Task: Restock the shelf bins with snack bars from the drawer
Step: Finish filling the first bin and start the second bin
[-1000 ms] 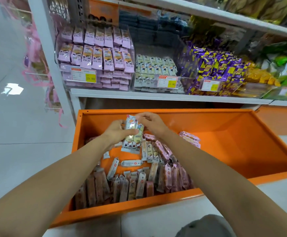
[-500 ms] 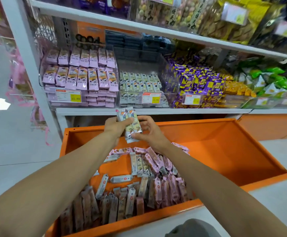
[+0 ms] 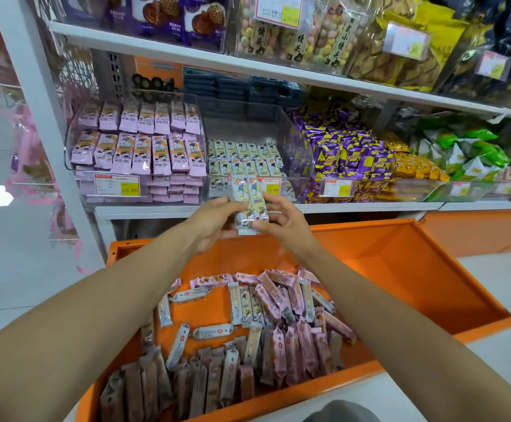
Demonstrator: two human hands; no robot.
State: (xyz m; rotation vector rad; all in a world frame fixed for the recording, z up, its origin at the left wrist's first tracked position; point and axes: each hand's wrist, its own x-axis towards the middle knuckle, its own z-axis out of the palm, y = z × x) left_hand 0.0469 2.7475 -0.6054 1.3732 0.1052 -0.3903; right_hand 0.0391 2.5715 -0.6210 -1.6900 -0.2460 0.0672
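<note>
Left hand and right hand both pinch a small upright bundle of pale green-and-white wrapped snack bars, just near the front edge of the clear plastic middle shelf bin. Open orange metal drawer lies below, with loose pink and white bars heaped near-left.

Bars in drawer below shelf bins.

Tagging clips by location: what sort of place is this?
Most likely a shop's snack aisle: clear shelf bins of snack bars, yellow price tags on the bin fronts, and an orange drawer pulled out beneath.
</note>
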